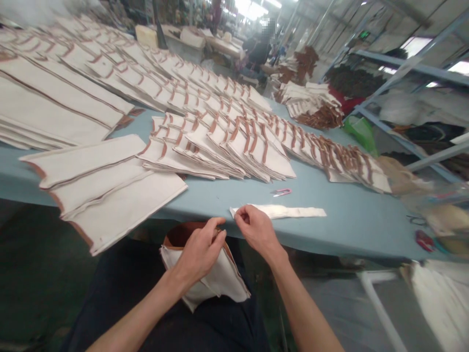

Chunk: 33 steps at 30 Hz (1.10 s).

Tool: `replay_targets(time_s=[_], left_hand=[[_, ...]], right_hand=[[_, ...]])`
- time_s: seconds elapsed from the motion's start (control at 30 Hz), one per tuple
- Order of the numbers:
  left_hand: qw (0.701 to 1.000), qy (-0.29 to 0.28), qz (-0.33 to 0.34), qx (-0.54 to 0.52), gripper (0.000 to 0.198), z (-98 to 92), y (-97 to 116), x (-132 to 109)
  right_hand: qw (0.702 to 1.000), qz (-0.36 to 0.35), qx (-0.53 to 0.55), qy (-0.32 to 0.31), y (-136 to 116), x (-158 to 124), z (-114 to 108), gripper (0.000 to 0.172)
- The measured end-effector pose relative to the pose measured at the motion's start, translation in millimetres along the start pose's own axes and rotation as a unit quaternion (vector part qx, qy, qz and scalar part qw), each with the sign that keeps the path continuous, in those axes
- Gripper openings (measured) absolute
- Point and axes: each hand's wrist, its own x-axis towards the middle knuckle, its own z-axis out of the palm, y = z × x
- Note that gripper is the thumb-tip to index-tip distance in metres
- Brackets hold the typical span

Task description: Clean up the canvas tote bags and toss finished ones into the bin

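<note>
A cream fabric bag with brown trim [220,281] lies in my lap below the table edge. My left hand [200,249] is closed on its top rim, fingers pinched at the brown edge. My right hand [256,227] is closed in a pinch at the left end of a narrow white fabric strip [289,211], which lies flat on the blue table [330,215] near its front edge. A small pink thread snip [281,192] rests on the table just behind the strip.
Overlapping rows of cream pieces with brown trim [227,142] cover the table, and large cream panels [98,190] overhang its front left edge. Metal shelving [410,98] stands at right. A person [258,49] sits at the far end. Red-handled scissors [424,239] lie at right.
</note>
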Motion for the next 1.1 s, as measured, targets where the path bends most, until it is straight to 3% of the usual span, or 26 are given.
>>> replay_targets(time_s=[0.3,0.57,0.83,1.1], left_hand=[[1.000,0.008,0.001,-0.002,0.041,8.1,3,22],[0.998,0.048,-0.017,-0.030,0.038,14.7,1,38],[0.993,0.014,-0.018,-0.116,0.036,28.0,6,49],[0.987,0.018,-0.022,-0.156,0.032,36.3,9,53]], right_hand=[[0.997,0.002,0.081,0.010,6,-3,-2,0.015],[0.987,-0.008,0.157,0.037,11,-7,1,0.016],[0.971,-0.017,0.230,0.058,22,-15,1,0.019],[0.961,-0.026,0.267,0.070,29,-17,-3,0.016]])
